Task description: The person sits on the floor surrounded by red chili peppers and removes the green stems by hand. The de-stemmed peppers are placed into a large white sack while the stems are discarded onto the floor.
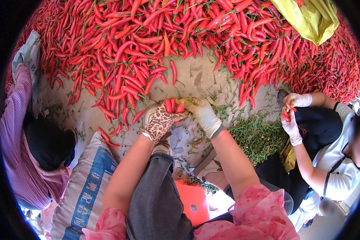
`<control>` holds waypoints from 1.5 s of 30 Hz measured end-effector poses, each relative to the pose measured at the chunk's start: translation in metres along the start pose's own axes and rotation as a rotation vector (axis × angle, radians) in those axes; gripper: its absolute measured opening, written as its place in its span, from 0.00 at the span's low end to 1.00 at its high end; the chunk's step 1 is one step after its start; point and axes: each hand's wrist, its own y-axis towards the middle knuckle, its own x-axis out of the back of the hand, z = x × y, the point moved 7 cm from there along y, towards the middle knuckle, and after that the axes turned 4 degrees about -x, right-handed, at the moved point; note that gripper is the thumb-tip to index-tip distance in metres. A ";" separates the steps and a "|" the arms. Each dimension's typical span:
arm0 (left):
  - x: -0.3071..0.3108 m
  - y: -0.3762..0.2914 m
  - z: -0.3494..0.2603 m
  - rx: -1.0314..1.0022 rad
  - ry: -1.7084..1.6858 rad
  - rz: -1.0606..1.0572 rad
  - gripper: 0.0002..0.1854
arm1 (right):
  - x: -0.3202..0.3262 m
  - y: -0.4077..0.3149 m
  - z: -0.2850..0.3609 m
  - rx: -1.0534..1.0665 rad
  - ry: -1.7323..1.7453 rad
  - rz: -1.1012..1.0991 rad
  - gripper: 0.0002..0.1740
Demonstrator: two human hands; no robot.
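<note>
My left hand [161,122], in a leopard-print glove, is closed around several red chili peppers [169,105]. Their rounded ends stick up between thumb and fingers. Against it rests my right hand [201,111], in a pale glove stained yellow-brown, its fingers at the same peppers. Whether it grips one of them on its own is hidden by the fingers. Beyond both hands lies a large heap of red chili peppers [132,54] with green stems. One loose chili pepper [173,73] lies on the concrete floor [195,72] just ahead.
A pile of green stems [261,135] lies to the right. On the left stands a full woven sack [87,186] bearing writing. An orange-red plastic object [192,199] is beneath me. Co-workers sit on both sides; the right one's gloved hands [292,117] hold peppers. A yellow bag [312,21] lies on the heap.
</note>
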 end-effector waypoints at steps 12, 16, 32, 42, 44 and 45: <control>0.005 -0.008 0.004 0.190 -0.234 -0.028 0.19 | 0.001 0.128 0.076 0.313 -1.369 -0.478 0.19; 0.041 0.000 0.023 0.155 -0.282 -0.223 0.25 | 0.021 0.064 0.065 0.231 -1.122 -0.368 0.16; -0.008 -0.007 0.033 0.355 -0.805 -0.074 0.31 | 0.088 0.040 0.071 0.303 -1.610 -0.687 0.16; 0.021 0.012 0.022 -0.162 -0.482 0.128 0.23 | 0.002 -0.040 0.020 0.184 -0.865 0.003 0.11; 0.013 0.010 0.021 0.073 -0.849 -0.052 0.18 | -0.016 -0.052 0.037 0.383 -1.058 0.127 0.12; 0.017 0.010 0.018 0.066 -0.887 -0.063 0.18 | -0.024 -0.054 0.038 0.482 -1.054 0.263 0.10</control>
